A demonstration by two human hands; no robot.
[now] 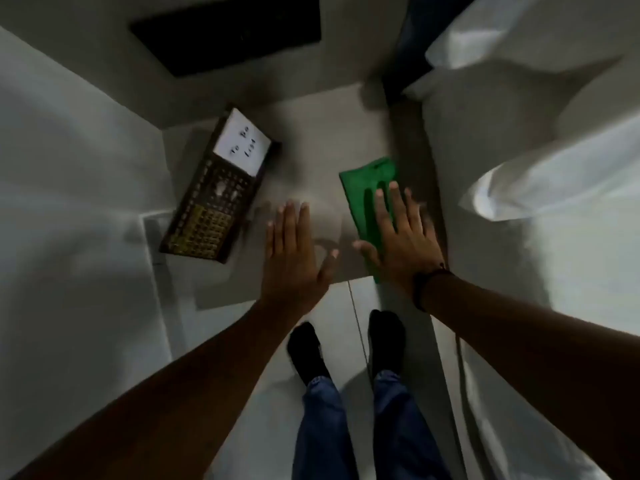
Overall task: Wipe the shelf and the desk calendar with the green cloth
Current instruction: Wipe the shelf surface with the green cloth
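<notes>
A green cloth point(363, 188) lies flat on the pale shelf point(311, 157), near its right side. My right hand point(398, 233) rests palm down on the cloth with fingers spread, covering its near half. My left hand point(294, 251) lies flat and empty on the bare shelf, just left of the cloth. The desk calendar point(214, 199), dark with rows of small squares and a white note reading "To Do List", lies flat on the shelf's left side, a short way left of my left hand.
White bedding point(536, 168) rises along the right of the shelf. A dark rectangular panel point(228, 32) sits on the wall behind. A white wall point(69, 168) bounds the left. My feet in black socks point(308, 351) stand on the floor below the shelf edge.
</notes>
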